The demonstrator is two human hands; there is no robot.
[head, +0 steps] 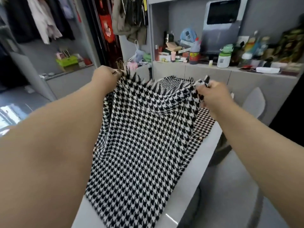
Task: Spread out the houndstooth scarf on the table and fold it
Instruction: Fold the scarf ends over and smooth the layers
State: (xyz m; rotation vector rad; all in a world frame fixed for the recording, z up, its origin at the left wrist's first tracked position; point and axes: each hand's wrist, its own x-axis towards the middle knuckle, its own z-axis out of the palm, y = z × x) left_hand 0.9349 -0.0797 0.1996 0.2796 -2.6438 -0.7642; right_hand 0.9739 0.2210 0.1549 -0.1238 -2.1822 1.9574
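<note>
In the head view, the houndstooth scarf [141, 137] fills the centre of the frame, its lower length lying along the narrow pale worktop [189, 183] that runs from the bottom centre toward the upper right, while its fringed end is lifted clear of the surface. The left hand [107, 76], at upper centre left, and the right hand [212, 94], at centre right, each hold 1 corner of that fringed edge, well apart from one another so the cloth is stretched to its full width between them; this looks like the start of a fold, carrying the end over the part already spread flat. A second layer of finer check shows beyond and beside the raised panel, at upper centre and along the right edge, so the scarf seems already doubled there. The left fingers are closed in a pinch on the fringe corner. The right fingers [201, 91] are curled shut around a bunched corner of fabric. A cluttered shelf [181, 66] runs behind.
</note>
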